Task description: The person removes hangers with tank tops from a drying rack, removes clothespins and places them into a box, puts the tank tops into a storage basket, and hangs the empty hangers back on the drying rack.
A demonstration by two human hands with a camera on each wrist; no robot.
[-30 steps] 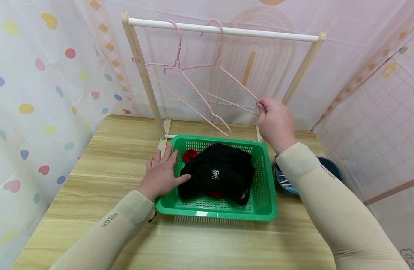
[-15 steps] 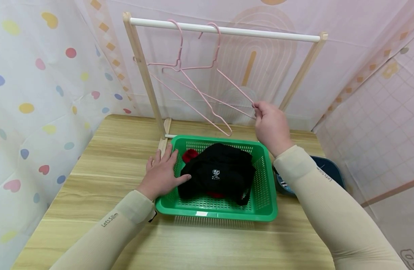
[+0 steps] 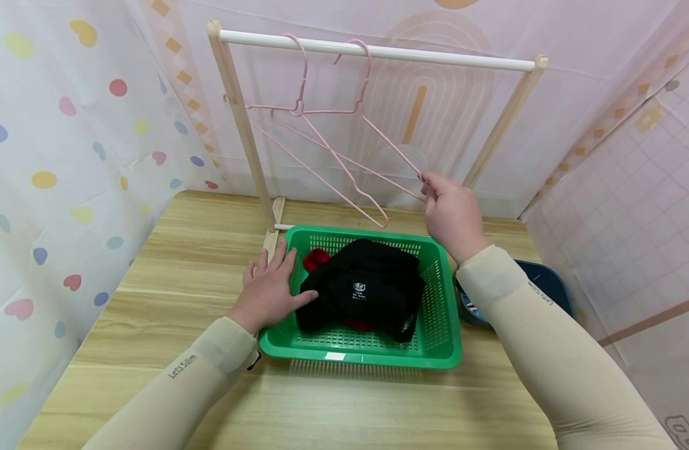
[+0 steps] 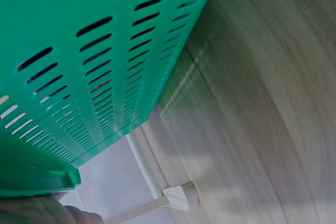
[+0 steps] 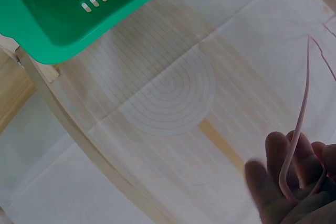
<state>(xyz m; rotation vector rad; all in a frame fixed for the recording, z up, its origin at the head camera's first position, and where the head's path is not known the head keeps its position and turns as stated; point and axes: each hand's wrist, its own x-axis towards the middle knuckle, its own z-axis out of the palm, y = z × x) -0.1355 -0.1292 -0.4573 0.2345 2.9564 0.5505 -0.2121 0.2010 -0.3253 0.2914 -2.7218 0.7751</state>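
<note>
My right hand (image 3: pixel 455 215) pinches the right end of a pink hanger (image 3: pixel 390 144) whose hook hangs over the rack's white rod (image 3: pixel 434 55). In the right wrist view, fingers (image 5: pixel 261 184) curl around the bend of the pink wire. Another pink hanger (image 3: pixel 336 164) hangs to its left, the two overlapping in the head view. My left hand (image 3: pixel 270 289) rests with spread fingers on the left rim of a green basket (image 3: pixel 372 358). Inside lies a black folded garment (image 3: pixel 372 269) with a white print, and some red cloth (image 3: pixel 315 259) shows beside it.
The rack's wooden posts (image 3: pixel 240 119) stand behind the basket on a wooden table (image 3: pixel 175 294). A dark blue bin (image 3: pixel 546 281) stands right of the basket, partly hidden by my right sleeve. Patterned curtains (image 3: pixel 80 125) surround the table.
My right hand has shifted slightly left and down, tilting the held hanger a little with it. My left hand, the basket and its contents look unchanged.
</note>
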